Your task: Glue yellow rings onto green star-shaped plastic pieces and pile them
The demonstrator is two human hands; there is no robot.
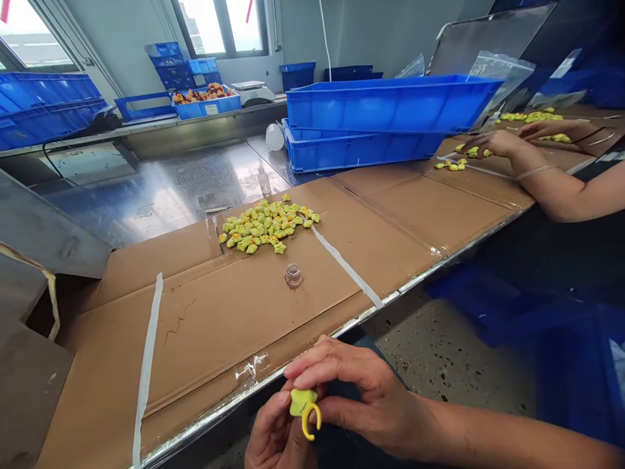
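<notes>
Below the table's front edge, my left hand [276, 435] and my right hand [354, 391] meet around one small yellow toy piece [303, 405] with a curved yellow ring hanging under it. Both hands pinch it with closed fingers. On the cardboard sheet [205, 326] lies a pile of several similar yellow-green pieces [266, 226]. A small clear plastic cap [293, 275] stands alone in front of the pile.
Two stacked blue trays [381, 120] sit at the back right. A co-worker's hands [493, 143] rest on more yellow pieces [452, 165] at the far right. Blue crates [49, 107] line the left wall. A white bottle [274, 137] lies on the steel table.
</notes>
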